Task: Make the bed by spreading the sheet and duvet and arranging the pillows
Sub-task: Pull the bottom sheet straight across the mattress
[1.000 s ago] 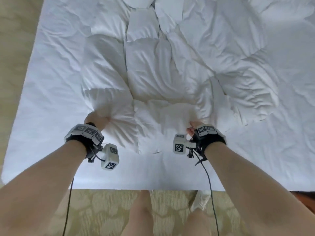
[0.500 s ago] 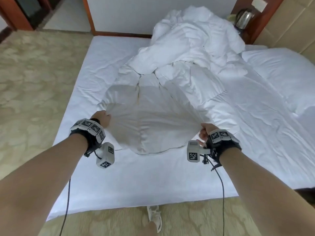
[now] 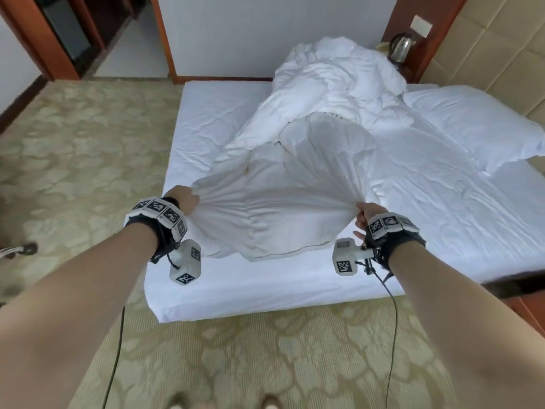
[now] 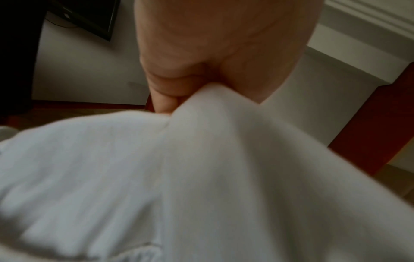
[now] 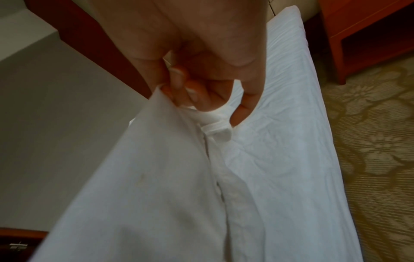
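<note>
A white duvet (image 3: 295,184) lies bunched down the middle of the bed, piled high at the far end. Its near edge is lifted and stretched between my two hands. My left hand (image 3: 184,199) grips the left corner, and the fabric (image 4: 201,159) runs out from between its curled fingers in the left wrist view. My right hand (image 3: 364,215) pinches the right corner, with the duvet (image 5: 168,177) gathered under thumb and fingers. The white fitted sheet (image 3: 206,125) covers the mattress. A white pillow (image 3: 477,125) lies at the right by the headboard.
Patterned beige carpet (image 3: 265,358) surrounds the bed's near and left sides. A padded headboard (image 3: 501,54) stands on the right. A kettle (image 3: 399,50) sits on a wooden stand behind the duvet pile. A doorway (image 3: 73,33) opens at the far left.
I have stepped back from the bed while both hands kept hold of the duvet's edge, lifting it and pulling it toward the foot of the bed. More of the room shows now.
</note>
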`<state>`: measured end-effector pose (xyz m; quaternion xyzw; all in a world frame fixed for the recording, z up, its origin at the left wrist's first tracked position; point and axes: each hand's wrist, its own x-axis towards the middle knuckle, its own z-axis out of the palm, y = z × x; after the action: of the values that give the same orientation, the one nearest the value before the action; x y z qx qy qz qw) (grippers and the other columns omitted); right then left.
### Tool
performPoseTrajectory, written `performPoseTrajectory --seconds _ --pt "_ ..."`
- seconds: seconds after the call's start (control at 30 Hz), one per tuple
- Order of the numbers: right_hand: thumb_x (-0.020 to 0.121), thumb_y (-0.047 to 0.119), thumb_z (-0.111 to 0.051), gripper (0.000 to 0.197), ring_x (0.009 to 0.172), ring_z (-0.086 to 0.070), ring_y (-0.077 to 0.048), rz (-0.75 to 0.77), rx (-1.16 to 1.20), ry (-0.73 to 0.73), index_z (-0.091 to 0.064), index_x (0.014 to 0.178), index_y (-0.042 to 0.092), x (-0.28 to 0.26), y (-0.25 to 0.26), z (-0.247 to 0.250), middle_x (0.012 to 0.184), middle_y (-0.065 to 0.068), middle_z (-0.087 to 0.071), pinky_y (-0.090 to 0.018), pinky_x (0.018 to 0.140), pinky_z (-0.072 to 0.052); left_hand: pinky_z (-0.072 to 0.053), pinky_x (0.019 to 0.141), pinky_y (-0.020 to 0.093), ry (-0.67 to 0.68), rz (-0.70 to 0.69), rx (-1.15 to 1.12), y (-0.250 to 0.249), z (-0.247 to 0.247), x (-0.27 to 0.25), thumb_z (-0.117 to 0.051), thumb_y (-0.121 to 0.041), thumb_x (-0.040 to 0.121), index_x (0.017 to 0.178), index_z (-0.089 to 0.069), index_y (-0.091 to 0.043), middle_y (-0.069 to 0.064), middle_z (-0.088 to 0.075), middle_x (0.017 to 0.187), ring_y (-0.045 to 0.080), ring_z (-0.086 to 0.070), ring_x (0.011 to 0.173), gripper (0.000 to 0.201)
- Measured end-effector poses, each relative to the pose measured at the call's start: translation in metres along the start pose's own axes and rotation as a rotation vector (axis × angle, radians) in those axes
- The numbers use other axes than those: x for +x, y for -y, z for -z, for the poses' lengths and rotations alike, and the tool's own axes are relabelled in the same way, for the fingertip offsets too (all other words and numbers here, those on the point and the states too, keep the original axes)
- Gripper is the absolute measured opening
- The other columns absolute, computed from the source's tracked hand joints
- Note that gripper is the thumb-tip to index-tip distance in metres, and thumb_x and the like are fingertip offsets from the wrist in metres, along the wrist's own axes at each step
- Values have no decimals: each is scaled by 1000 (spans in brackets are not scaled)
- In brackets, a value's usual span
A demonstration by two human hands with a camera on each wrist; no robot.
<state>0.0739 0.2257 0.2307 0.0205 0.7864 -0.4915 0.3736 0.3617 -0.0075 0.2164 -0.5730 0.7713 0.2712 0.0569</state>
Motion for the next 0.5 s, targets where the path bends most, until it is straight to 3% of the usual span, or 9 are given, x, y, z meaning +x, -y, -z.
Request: performPoseTrajectory --seconds 0.2,0.37,0.5 --pt "94 20 -48 38 48 -33 -18 28 -39 -51 -39 58 13 -66 -25 -53 55 -3 -35 -25 57 -34 -32 105 31 -14 -73 -40 78 35 -25 -40 -21 99 138 -39 3 24 -39 144 36 -39 131 46" --pt "94 23 -49 35 48 -34 -16 -9 -46 -86 -40 61 15 -136 -76 -129 55 -1 -35 -27 60 -38 -25 110 27 -8 -101 -31 193 55 -52 -45 -24 97 142 -35 -1 17 -26 153 31 -29 139 51" --pt "95 22 -46 30 58 -41 -10 -7 -81 -81 -43 65 20 -173 -109 -178 66 3 -42 -31 74 -44 -38 100 30 140 -79 106 268 66 -68 -45 -31 96 134 -46 -1 17 -45 141 32 -45 127 48"
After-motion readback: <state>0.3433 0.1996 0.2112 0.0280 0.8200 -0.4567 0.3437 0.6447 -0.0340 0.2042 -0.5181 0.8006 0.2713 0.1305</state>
